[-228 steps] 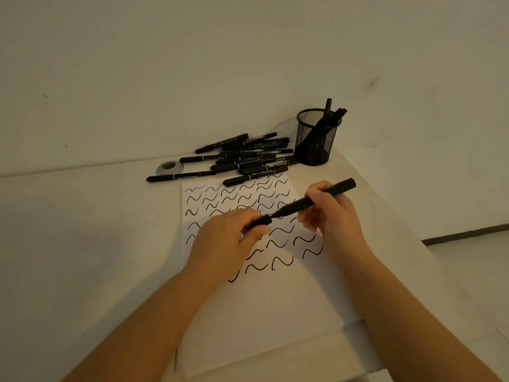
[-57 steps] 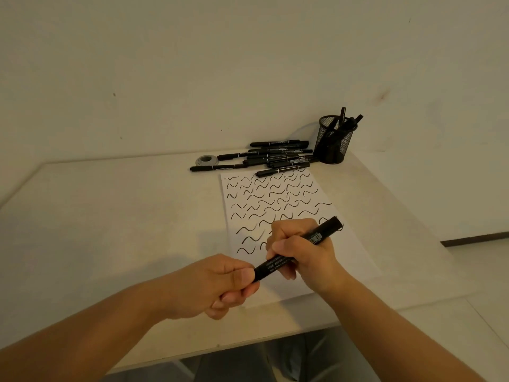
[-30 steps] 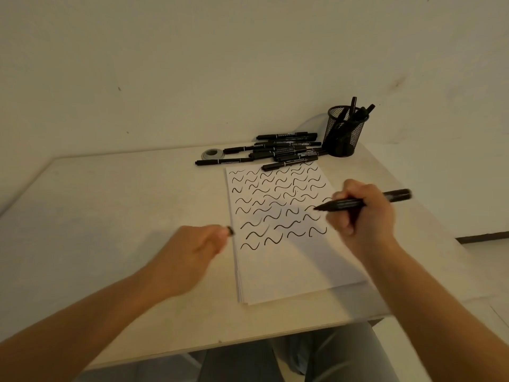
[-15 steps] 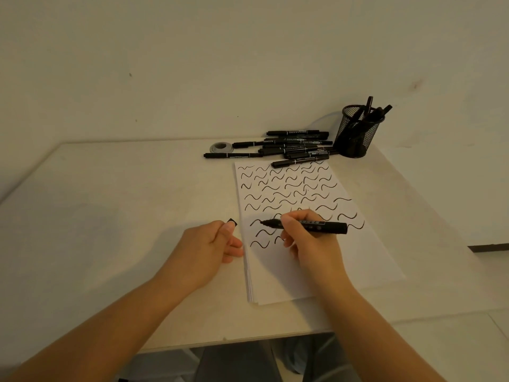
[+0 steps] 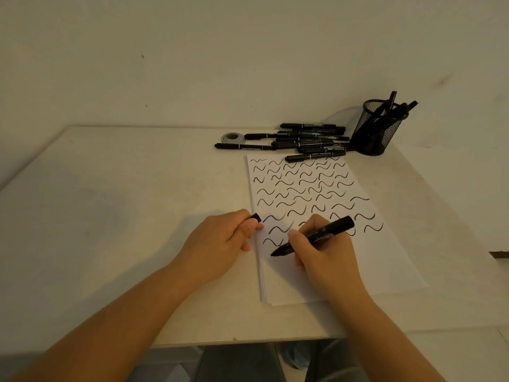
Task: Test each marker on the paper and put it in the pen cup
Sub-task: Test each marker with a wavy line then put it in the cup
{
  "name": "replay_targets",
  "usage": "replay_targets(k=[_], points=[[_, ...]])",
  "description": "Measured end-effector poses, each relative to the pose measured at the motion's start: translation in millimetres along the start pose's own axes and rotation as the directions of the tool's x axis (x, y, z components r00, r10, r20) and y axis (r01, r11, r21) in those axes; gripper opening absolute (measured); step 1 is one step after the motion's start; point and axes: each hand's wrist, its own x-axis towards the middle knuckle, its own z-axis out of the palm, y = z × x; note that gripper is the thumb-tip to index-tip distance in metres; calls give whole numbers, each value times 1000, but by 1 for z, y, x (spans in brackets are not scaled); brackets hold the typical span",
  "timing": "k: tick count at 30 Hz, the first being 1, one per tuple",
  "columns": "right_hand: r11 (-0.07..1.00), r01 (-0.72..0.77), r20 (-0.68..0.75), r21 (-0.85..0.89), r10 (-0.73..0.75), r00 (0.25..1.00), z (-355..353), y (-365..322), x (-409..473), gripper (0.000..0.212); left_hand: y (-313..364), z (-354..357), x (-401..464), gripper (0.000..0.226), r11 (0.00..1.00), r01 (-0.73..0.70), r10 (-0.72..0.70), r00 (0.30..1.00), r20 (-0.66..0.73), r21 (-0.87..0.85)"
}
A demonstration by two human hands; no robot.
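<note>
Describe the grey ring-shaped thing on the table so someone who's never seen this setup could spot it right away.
Start at the black mesh pen cup at the table's far edge by the wall, then follow the pile of black markers lying to its left. Just past the pile's left end lies the grey ring, flat on the table. It is the only round, grey item among long black ones.

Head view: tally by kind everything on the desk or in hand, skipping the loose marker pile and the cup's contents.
Black uncapped marker, in right hand: 1
Black marker cap, in left hand: 1
Black mesh pen cup: 1
White paper stack: 1
Grey tape roll: 1
Total: 5
</note>
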Motion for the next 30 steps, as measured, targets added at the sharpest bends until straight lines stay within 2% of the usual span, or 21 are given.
replay_targets(k=[2,4,10,12,15,21,30], points=[[1000,8,67,-16,-7,998,1,-2,-1,17,0,-1,0,46,1000,10,-10,1000,8,-13],[999,14,72,-45,-11,997,2,-2,-2,18,0,-1,0,48,1000,22,-22,1000,11,-19],[998,35,-79,-60,-40,996,-7,3,1,25,-2,2,-1,42,999,28,-28,1000,-1,-25],[998,52,-123,36,-47,991,-12,1,2,18,-3,3,-2,41,1000,20,-20,1000,-22,-8],[981,26,-109,190,-5,994,-15,-4,3,13,-5,4,-3,31,999,-47,47,998,-42,-2],[904,-117,-29,411,141,990,-14,-10,8,20,-3,5,-5,25,994,-83,78,994,-75,-66],[894,-115,42,433,108,993,-3,-13,7,19,-1,5,-6,22,989,-122,117,991,-67,-81]])
